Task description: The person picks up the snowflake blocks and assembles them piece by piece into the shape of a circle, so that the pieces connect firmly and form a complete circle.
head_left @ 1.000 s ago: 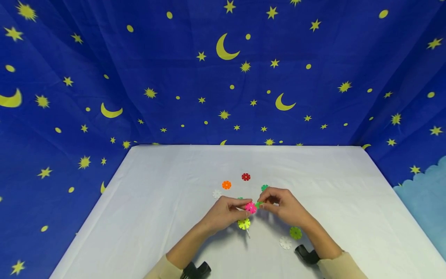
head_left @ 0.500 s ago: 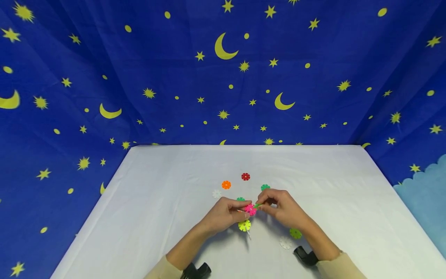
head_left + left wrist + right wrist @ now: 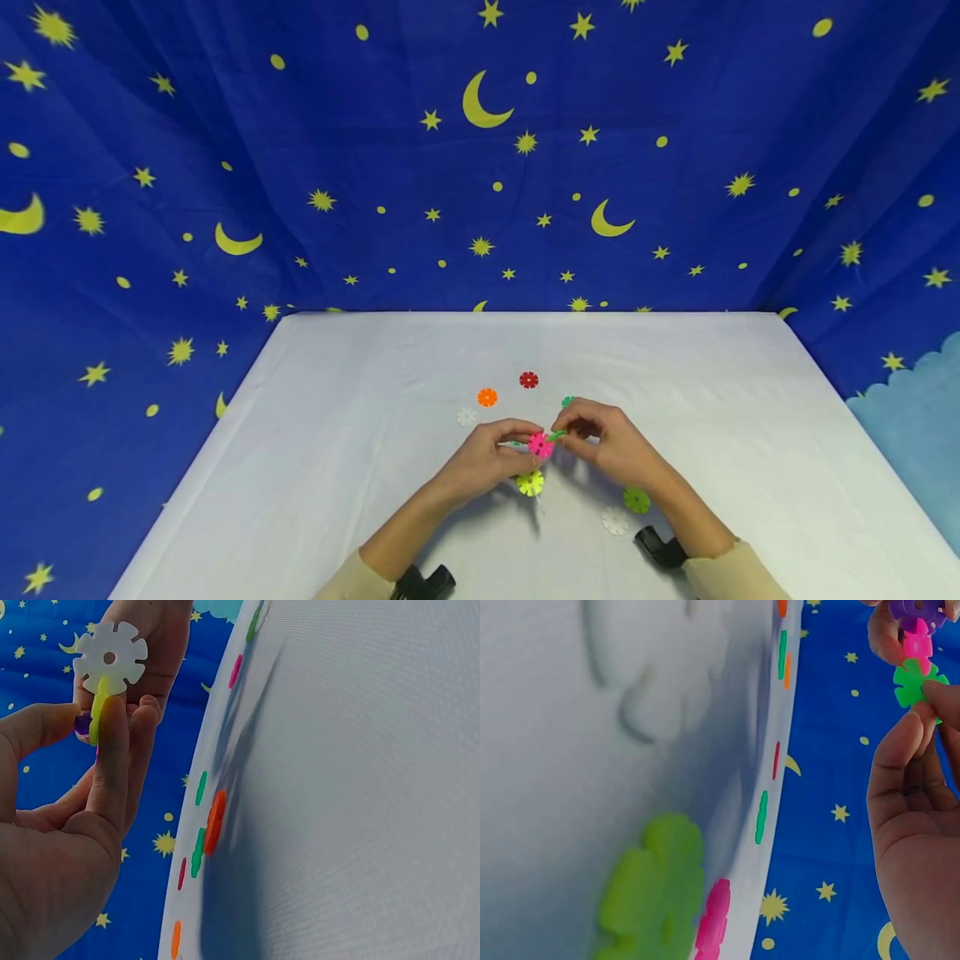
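- Spread over the white cloth [image 3: 352, 417], left to right: two white discs [image 3: 460, 417], two orange discs [image 3: 215, 823], two teal discs [image 3: 198, 853], one red disc [image 3: 524, 380], one pink disc [image 3: 712, 922], one lime disc [image 3: 637, 500].
- Raised above, joined: one white piece [image 3: 129, 656], one yellow piece [image 3: 530, 485], one purple piece [image 3: 919, 613], one pink piece [image 3: 542, 440].
- With the left hand [image 3: 486, 458]: pinching the joined pieces at purple and yellow.
- With the right hand [image 3: 611, 442]: pinching one green disc [image 3: 557, 435], touching the pink piece's right side; cannot tell whether slotted in.
- At the near side, left and right: two black wrist mounts [image 3: 426, 582].
- Partly blocked by the hands in the head view: both teal discs.
- Since half a second ago: right hand slightly farther off, both teal discs more covered.
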A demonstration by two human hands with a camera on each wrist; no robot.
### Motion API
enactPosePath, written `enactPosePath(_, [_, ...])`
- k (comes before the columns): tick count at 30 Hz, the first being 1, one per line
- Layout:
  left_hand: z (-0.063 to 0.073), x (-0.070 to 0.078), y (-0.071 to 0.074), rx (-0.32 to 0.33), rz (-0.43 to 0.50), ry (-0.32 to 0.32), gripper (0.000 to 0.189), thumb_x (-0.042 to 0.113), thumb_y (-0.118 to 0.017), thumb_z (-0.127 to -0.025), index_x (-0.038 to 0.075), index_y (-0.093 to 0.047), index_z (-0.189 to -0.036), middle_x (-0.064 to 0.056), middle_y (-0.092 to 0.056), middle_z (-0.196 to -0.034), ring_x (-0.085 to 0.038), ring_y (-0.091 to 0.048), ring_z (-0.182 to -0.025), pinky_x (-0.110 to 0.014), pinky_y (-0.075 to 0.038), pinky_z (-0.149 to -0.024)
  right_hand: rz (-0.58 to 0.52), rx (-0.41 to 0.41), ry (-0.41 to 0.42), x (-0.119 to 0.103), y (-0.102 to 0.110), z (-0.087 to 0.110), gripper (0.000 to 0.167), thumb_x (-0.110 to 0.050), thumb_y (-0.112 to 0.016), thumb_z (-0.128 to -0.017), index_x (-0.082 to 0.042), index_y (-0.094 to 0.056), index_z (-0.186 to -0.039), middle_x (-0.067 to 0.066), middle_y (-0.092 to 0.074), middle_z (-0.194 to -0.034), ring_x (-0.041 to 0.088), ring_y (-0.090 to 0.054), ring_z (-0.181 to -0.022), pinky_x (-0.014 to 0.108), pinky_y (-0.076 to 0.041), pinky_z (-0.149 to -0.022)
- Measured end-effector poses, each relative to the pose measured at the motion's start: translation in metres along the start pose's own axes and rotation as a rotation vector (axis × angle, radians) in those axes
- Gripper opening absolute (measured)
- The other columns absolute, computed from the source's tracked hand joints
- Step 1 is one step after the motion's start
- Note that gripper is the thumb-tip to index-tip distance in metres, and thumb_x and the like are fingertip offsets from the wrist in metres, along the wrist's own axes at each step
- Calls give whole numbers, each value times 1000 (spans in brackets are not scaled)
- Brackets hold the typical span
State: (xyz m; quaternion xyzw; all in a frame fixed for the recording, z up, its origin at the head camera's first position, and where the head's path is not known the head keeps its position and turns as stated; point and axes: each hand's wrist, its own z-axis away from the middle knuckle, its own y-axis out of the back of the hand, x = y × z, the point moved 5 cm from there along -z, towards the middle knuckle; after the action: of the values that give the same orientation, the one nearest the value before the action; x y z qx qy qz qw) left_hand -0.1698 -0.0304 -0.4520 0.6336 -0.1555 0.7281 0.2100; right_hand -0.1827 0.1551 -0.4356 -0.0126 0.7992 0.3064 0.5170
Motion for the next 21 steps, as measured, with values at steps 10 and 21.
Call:
enactPosePath(10, [-1,-3,2,24,-31,11,37,25,-75,-83,17,-65,-118,-7,-60,-118,-20,-68,-88,-34,-54,-73,71,56,-79,4,19,1,18,-3,-66,-91,-18,-66,-101,3,-65,-95,18,-60,-83,31,-52,-71])
enactPosePath(21, [-2,-4,3,48,-81,2,36,25,-78,-79,21,-66,-113,-2,-63,-114,-19,-65,-92,-33,-53,-76,175,105,-216,27,50,15,10,-12,-68,-91,-11,-69,-101,1,-67,-93,14,-59,-80,27,-52,-70])
